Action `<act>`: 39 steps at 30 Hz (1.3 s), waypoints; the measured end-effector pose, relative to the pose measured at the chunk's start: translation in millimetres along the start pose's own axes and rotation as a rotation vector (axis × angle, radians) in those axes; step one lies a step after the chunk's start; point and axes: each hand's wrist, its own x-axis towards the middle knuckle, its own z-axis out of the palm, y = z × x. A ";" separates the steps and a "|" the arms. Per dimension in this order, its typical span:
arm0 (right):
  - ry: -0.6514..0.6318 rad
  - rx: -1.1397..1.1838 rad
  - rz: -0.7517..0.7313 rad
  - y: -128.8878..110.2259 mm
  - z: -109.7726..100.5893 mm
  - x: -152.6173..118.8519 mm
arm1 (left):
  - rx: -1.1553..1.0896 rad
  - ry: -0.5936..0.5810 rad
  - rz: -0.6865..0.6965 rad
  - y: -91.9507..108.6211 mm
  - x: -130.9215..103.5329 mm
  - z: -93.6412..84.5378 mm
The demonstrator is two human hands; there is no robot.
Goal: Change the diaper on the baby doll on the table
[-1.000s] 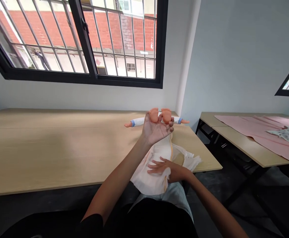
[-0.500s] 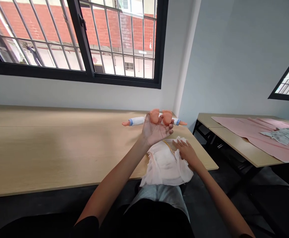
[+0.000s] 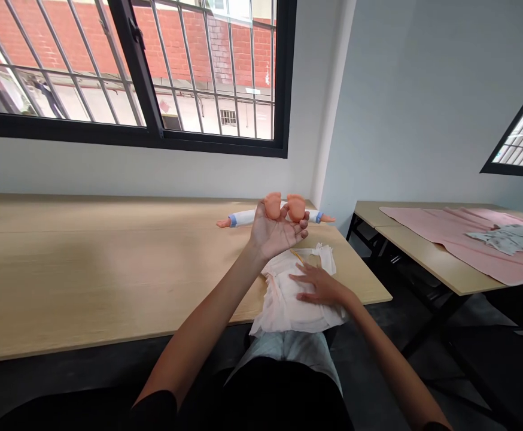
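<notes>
Doll (image 3: 283, 211): laid crosswise on table (image 3: 86, 263), feet raised and gripped by left hand (image 3: 274, 233). Right hand (image 3: 318, 286) pressed flat, fingers spread, on white cloth (image 3: 283, 302).

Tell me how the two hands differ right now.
The left hand is raised, palm up, gripping the doll's feet; the right hand lies flat, palm down, on the white diaper. The left's fingers curl; the right's are spread. Both are bare.

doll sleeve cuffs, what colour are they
Blue bands at the wrists of the white sleeves, beside the peach plastic doll feet held up by the left hand; head view.
</notes>
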 end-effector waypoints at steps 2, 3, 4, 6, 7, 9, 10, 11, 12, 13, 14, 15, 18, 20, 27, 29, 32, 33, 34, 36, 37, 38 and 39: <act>-0.061 -0.007 0.050 -14.6 7.1 12.1 | 0.016 0.009 0.001 1.2 0.9 1.4; -0.069 -0.008 0.079 -21.6 9.9 17.3 | 0.022 0.013 0.002 2.0 1.1 2.0; -0.065 -0.010 0.106 -28.3 12.2 21.8 | 0.024 0.016 0.004 2.9 1.2 2.4; -0.037 -0.021 0.154 -39.8 15.9 29.3 | 0.022 0.022 0.009 4.8 1.0 2.8; -0.018 -0.030 0.173 -44.3 17.5 32.4 | 0.020 0.026 0.013 5.7 0.7 2.9; 0.015 -0.043 0.198 -50.0 20.0 37.7 | 0.018 0.036 0.020 7.0 0.0 2.8; 0.026 -0.046 0.206 -51.3 21.0 40.1 | 0.019 0.040 0.022 7.5 -0.5 2.6; 0.032 -0.046 0.214 -51.5 21.6 42.5 | 0.022 0.040 0.025 7.8 -1.1 2.2; 0.032 -0.042 0.221 -51.0 21.8 44.8 | 0.026 0.038 0.026 8.1 -1.7 1.8; 0.029 -0.037 0.228 -50.0 21.6 47.3 | 0.031 0.033 0.026 8.4 -2.3 1.3; 0.026 -0.033 0.235 -48.6 20.9 50.0 | 0.037 0.027 0.025 9.0 -2.7 0.8; 0.022 -0.032 0.241 -47.0 19.9 52.6 | 0.042 0.022 0.022 10.2 -2.8 0.5; 0.000 -0.036 0.244 -42.8 15.5 58.6 | 0.059 0.013 -0.001 17.8 0.3 1.8; -0.019 -0.045 0.235 -40.5 12.6 59.0 | 0.066 0.014 -0.013 26.3 6.0 5.4; -0.077 -0.035 0.037 -29.6 5.0 45.5 | 0.075 0.061 -0.006 48.7 27.5 20.3; -0.088 -0.042 0.020 -25.9 3.2 48.1 | 0.074 0.054 -0.005 48.9 28.0 19.8; -0.071 -0.074 0.083 -20.8 0.8 59.6 | 0.061 0.032 -0.018 47.6 26.2 16.7; -0.055 -0.087 0.109 -19.3 0.2 64.0 | 0.057 0.025 -0.025 47.4 25.9 16.0; -0.042 -0.097 0.131 -18.0 -0.5 68.1 | 0.056 0.020 -0.031 47.4 26.0 15.6; -0.031 -0.107 0.165 -16.0 -1.3 74.1 | 0.061 0.013 -0.040 48.1 27.4 16.0; -0.033 -0.107 0.181 -15.3 -1.4 75.8 | 0.067 0.009 -0.041 48.5 28.6 16.4; -0.037 -0.105 0.196 -14.8 -1.2 76.6 | 0.074 0.005 -0.045 48.7 29.8 16.6; -0.038 -0.103 0.208 -14.4 -0.7 76.6 | 0.082 -0.002 -0.048 48.4 30.6 16.1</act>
